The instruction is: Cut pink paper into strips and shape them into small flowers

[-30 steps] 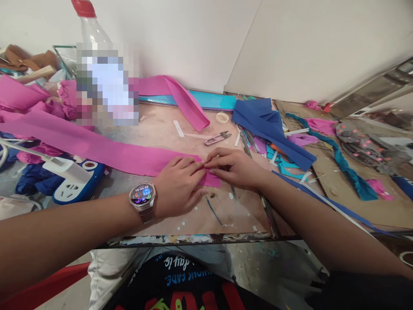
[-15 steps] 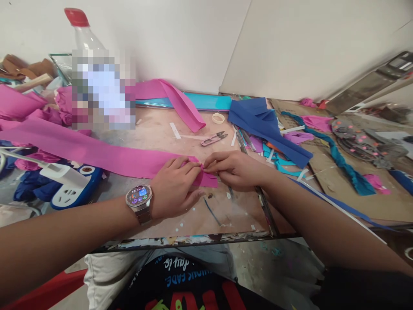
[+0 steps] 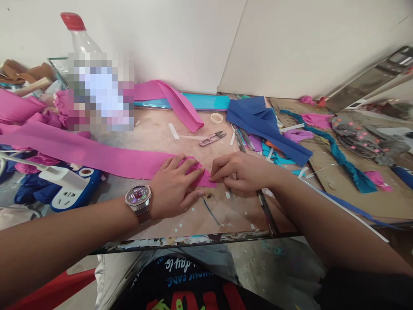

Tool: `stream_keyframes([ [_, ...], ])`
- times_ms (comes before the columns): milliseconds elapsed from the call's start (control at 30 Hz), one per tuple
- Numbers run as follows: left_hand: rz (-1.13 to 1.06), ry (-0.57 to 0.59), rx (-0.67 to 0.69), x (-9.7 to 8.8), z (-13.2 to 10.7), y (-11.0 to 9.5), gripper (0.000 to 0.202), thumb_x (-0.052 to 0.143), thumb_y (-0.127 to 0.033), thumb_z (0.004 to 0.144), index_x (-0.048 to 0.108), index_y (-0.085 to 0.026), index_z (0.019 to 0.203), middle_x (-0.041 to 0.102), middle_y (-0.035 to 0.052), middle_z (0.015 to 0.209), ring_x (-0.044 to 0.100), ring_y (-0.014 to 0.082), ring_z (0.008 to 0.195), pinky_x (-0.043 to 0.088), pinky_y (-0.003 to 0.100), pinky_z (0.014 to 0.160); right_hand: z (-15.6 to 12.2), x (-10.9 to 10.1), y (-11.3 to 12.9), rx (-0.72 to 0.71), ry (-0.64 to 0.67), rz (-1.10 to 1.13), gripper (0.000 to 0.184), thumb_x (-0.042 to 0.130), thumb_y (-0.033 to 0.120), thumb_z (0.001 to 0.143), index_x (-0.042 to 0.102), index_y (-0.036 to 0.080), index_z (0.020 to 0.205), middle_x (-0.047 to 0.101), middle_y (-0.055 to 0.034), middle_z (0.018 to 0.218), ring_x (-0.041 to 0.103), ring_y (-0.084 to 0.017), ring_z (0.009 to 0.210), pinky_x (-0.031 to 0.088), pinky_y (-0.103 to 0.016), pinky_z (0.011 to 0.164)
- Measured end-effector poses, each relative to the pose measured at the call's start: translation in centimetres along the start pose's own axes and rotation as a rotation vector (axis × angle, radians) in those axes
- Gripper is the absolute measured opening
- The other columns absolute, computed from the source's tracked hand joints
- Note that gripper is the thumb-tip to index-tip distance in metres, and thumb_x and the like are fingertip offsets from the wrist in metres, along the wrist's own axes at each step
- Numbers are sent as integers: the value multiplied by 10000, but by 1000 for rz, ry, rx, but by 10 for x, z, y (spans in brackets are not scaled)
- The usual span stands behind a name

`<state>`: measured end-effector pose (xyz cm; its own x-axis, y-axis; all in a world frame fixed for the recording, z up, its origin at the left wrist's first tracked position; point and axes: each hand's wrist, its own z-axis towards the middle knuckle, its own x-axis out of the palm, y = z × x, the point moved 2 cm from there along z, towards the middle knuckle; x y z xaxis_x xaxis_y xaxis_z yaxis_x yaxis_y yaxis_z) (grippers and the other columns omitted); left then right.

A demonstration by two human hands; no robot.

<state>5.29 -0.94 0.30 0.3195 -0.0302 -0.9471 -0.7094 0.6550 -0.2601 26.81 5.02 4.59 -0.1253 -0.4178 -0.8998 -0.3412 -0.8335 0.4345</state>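
Observation:
A long pink fabric strip [image 3: 129, 162] runs across the table from the left, its near end narrowed to a slanted fold. My left hand [image 3: 176, 185], with a watch [image 3: 138, 198] on the wrist, lies flat over that end, fingers spread and pressing it down. At the strip's tip, my right hand [image 3: 237, 172] pinches the pink edge between thumb and forefinger. Behind the hands lie small thread snips [image 3: 212, 138] and a cream tape ring [image 3: 217, 117]. Part of the fold is hidden under my left fingers.
A blue and white power strip [image 3: 72, 189] with a charger stands at left. Behind it is a red-capped bottle [image 3: 74, 21], partly blurred. Blue fabric [image 3: 267, 125] and scraps lie at right, near a twisted teal strip [image 3: 335, 150] on cardboard [image 3: 342, 189].
My right hand has shifted slightly right and down, from beside my left fingertips to the tip of the pink strip. My left hand stays on the fabric, its fingers a little more spread.

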Motion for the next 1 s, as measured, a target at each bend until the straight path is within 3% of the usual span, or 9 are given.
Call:
stream_keyframes([
  [333,8,-11,-13,2,0,1,600,439,-599,969,554,-235,1432,483,152,1509,380,409,1362,370,611,1085,-2,-3,1,4,-24,87,288,494,62,761,757,179,755,714,-6,759,618,-103,646,452,-221,654],
  [533,4,-25,2,2,-1,0,572,445,-595,967,568,-252,1409,492,142,1497,401,394,1354,372,596,1090,0,2,-6,23,-98,95,367,494,42,745,780,181,927,764,-41,1039,698,-143,871,512,-250,831],
  [833,11,-14,-15,3,-2,1,609,427,-617,968,545,-256,1443,460,151,1538,356,427,1397,355,627,1090,-1,0,-5,31,-30,226,262,489,55,724,724,163,686,706,-12,688,612,-102,622,465,-197,643],
  [1000,46,-11,-16,3,-2,0,608,408,-619,973,550,-244,1430,462,159,1532,364,426,1398,359,608,1093,3,8,-8,10,-168,209,324,461,44,746,752,163,822,757,-46,873,682,-129,782,513,-225,768],
])
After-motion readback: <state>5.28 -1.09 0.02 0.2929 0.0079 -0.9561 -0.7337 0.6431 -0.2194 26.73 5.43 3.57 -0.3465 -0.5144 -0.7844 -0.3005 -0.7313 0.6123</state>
